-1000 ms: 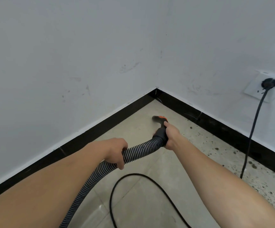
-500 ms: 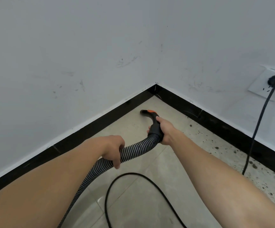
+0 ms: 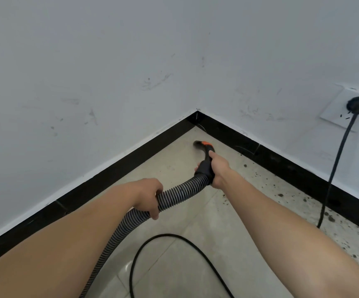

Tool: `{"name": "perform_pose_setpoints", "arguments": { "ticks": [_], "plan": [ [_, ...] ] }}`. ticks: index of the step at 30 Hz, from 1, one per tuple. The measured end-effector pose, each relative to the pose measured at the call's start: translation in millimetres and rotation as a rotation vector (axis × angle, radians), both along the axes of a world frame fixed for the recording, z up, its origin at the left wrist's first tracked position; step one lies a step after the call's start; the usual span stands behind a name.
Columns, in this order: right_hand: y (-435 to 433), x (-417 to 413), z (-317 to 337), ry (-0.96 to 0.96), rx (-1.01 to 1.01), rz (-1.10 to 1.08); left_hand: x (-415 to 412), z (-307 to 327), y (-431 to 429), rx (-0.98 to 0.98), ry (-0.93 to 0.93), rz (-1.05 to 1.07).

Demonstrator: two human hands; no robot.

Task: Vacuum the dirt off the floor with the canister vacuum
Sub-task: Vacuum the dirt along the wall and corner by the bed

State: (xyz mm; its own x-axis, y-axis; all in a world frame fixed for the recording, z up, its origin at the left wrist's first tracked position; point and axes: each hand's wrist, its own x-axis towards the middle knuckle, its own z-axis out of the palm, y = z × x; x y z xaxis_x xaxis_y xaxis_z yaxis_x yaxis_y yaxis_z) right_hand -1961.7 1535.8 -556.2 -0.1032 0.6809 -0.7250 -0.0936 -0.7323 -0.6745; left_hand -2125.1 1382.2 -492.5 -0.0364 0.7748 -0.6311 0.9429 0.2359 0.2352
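Left hand on hose, right hand on nozzle near corner baseboard

This is a bare indoor room, probably in a home, seen at its corner. Two scuffed white painted walls fill the upper frame and meet at centre above a glossy black skirting board. Pale beige glazed floor tiles with thin grout lines cover the lower middle. At the right edge a white square wall socket holds a round black plug. Dark crumbs of dirt lie along the floor below it.
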Motion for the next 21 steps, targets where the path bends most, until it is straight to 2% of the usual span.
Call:
{"name": "perform_pose_setpoints", "arguments": {
  "ticks": [4, 13, 16, 21],
  "plan": [
    [38, -5, -10, -0.055, 0.03, -0.053, 3, -7, 18, 0.101, -0.054, 0.069],
    [97, -27, -4, -0.05, 0.144, 0.145, 12, -27, 45, 0.223, -0.14, 0.21],
    [97, -27, -4, -0.059, 0.139, 0.177, 17, -29, 47, 0.18, -0.151, 0.21],
    [25, -14, -7, 0.041, -0.017, 0.19, -4, -27, 16, -0.072, -0.107, 0.095]
  ]
}}
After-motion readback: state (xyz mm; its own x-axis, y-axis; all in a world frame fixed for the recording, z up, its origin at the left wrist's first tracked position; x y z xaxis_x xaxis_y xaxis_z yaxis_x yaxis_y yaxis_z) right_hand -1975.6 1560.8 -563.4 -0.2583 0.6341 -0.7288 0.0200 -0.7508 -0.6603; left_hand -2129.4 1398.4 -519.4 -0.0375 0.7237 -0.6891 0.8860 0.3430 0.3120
